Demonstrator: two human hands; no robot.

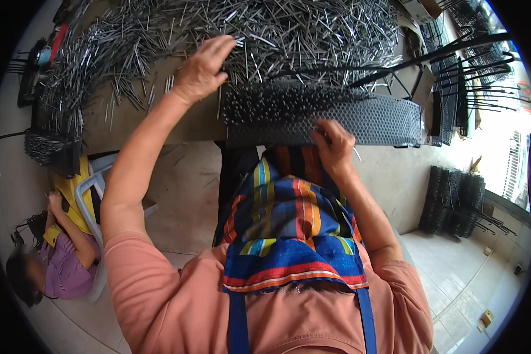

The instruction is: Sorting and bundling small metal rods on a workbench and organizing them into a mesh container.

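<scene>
My left hand [204, 69] reaches over the near edge of a large heap of thin grey metal strips [312, 35]. Its fingers lie together and point right, with the thumb apart from them; a few bright strips show by the fingertips. Before me at the table's front edge lies a long dark tray-like block [371, 121] with a honeycomb of small holes. Many strips stand upright in its left and far part, tips showing. My right hand [335, 144] is at the block's near side, its fingers curled in a pinch; what they hold, if anything, is hidden.
A black rod [430, 54] slants across the heap's right side. Racks of black hooked wires [484, 82] stand at the right, and dark bundled rolls [451, 200] on the floor. At lower left another person [71, 259] sits by a grey plastic chair [94, 183].
</scene>
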